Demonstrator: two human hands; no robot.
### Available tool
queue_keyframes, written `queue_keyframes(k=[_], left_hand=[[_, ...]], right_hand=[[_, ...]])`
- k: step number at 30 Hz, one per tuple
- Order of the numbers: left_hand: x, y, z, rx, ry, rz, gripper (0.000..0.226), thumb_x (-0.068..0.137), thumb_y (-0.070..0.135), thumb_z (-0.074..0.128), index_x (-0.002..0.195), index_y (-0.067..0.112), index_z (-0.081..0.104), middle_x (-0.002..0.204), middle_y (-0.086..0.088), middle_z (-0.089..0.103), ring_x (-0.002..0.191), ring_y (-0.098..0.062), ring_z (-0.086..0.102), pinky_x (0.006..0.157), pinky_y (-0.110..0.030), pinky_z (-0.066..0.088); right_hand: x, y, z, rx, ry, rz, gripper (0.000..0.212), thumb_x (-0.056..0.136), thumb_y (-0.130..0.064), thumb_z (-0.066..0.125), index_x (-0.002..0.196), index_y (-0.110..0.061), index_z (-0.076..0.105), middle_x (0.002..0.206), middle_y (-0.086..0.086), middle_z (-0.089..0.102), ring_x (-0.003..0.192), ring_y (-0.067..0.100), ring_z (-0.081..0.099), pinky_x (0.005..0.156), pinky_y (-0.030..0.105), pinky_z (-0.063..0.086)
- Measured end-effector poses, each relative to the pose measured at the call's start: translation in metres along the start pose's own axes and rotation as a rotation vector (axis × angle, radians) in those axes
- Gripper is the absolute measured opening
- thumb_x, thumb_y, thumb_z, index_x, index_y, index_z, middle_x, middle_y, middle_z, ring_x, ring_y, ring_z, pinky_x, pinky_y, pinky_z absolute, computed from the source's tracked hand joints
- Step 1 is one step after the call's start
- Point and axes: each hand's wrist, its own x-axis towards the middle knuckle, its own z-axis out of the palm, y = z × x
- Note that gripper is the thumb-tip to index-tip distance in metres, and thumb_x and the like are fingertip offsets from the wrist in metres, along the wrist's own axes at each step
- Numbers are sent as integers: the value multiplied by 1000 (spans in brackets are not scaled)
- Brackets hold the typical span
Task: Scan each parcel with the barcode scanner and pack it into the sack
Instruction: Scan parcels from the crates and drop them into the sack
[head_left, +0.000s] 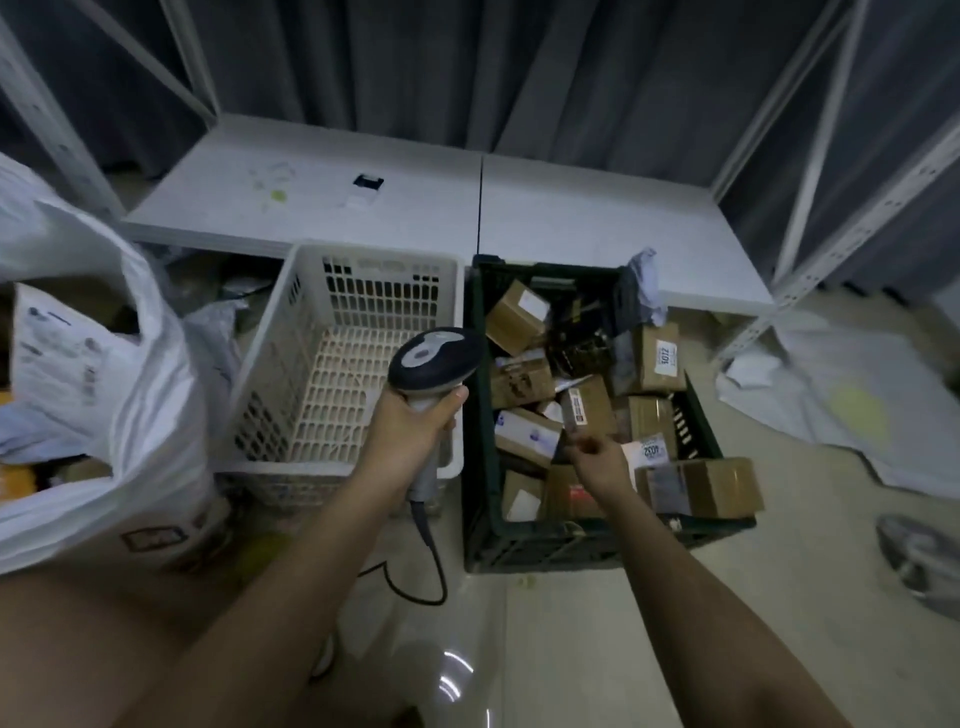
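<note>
Over the white basket (270, 332), the left hand (410, 421) grips the barcode scanner (434, 358). Above the dark crate (478, 415) of parcels (587, 405), the right hand (597, 457) reaches down; blur hides its fingers.

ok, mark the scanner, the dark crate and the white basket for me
barcode scanner (434, 358): head view, on the top of its dark head.
dark crate (597, 540): head view, on its near wall.
white basket (384, 296): head view, on its slotted far wall.

We note a white basket (343, 358) beside a dark crate (597, 540). Behind them stands a white table (311, 208) before a curtain (467, 62).
</note>
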Motion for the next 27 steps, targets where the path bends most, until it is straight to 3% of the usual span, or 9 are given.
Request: queue_keyframes(k=[3, 5, 8, 10, 14, 17, 20, 24, 27], left_hand=[[9, -17, 7, 19, -22, -52, 8, 88, 12, 67, 95, 13, 62, 70, -5, 62, 53, -4, 58, 56, -23, 51], [17, -27, 8, 15, -16, -79, 6, 89, 10, 66, 92, 11, 61, 67, -6, 60, 50, -4, 57, 52, -21, 49], [31, -41, 6, 20, -3, -75, 16, 88, 8, 67, 85, 22, 60, 69, -2, 62, 55, -3, 59, 59, -22, 52], [41, -51, 3, -1, 10, -95, 16, 87, 10, 68, 97, 21, 63, 78, 0, 65, 65, -5, 62, 64, -21, 53], [58, -65, -6, -10, 43, -162, 37, 84, 14, 71, 119, 5, 62, 91, -3, 68, 75, -9, 63, 69, -20, 52], [65, -72, -15, -52, 51, -157, 40, 84, 13, 72, 122, 11, 60, 99, -8, 67, 81, -15, 63, 75, -28, 53], [68, -76, -21, -38, 82, -175, 43, 83, 16, 73, 122, 10, 59, 101, -9, 67, 83, -16, 62, 69, -22, 56], [68, -80, -26, -27, 102, -163, 35, 82, 16, 73, 114, 8, 63, 83, -1, 68, 70, -7, 64, 66, -20, 54], [63, -81, -28, -10, 121, -158, 36, 83, 15, 72, 113, -3, 62, 73, -1, 65, 58, -3, 62, 56, -14, 51]], right_hand=[[12, 17, 11, -27, -76, 46, 16, 89, -4, 64, 105, -5, 65, 103, 10, 64, 103, 29, 60, 79, 28, 42], [19, 21, 20, -19, -97, 66, 23, 90, -3, 63, 113, -1, 61, 107, 9, 61, 104, 25, 57, 84, 31, 43], [37, 14, 37, 15, -84, 44, 45, 91, -11, 65, 132, -1, 50, 123, 12, 57, 118, 29, 54, 93, 34, 45], [53, -2, 49, 94, -32, 48, 62, 91, -23, 67, 143, -4, 39, 138, 14, 50, 127, 31, 48, 102, 38, 42], [94, -41, 75, 299, 92, 123, 84, 79, -51, 71, 141, -5, 37, 136, 13, 51, 127, 34, 48, 105, 47, 42], [117, -58, 92, 419, 92, 300, 98, 82, -50, 70, 152, -5, 18, 146, 17, 42, 129, 38, 46, 103, 53, 44], [127, -64, 101, 454, 173, 375, 97, 83, -47, 70, 154, -9, 15, 146, 18, 42, 129, 37, 46, 104, 50, 43], [114, -67, 91, 537, 271, 351, 94, 78, -39, 74, 151, -13, 20, 138, 15, 49, 124, 35, 51, 102, 49, 45], [81, -60, 67, 669, 297, 242, 73, 84, -24, 72, 144, -14, 31, 123, 3, 53, 107, 19, 57, 85, 29, 52]])
